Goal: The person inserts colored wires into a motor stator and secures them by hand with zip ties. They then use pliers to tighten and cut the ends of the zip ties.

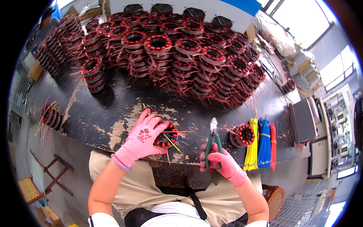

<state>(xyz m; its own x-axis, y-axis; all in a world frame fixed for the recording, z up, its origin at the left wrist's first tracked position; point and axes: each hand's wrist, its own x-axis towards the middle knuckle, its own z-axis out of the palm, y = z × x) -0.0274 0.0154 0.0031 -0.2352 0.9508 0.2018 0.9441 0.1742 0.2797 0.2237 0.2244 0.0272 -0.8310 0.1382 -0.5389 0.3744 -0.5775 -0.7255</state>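
Stator ring (pixel 174 129), round, red-wound, under pink-gloved left hand (pixel 140 140).

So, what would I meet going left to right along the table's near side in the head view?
Left coils, left hand at a middle coil, right hand holding pliers, right coils, yellow wires, blue wires, red wires.

One plier (pixel 214 133), three wire bundles (pixel 264 145)
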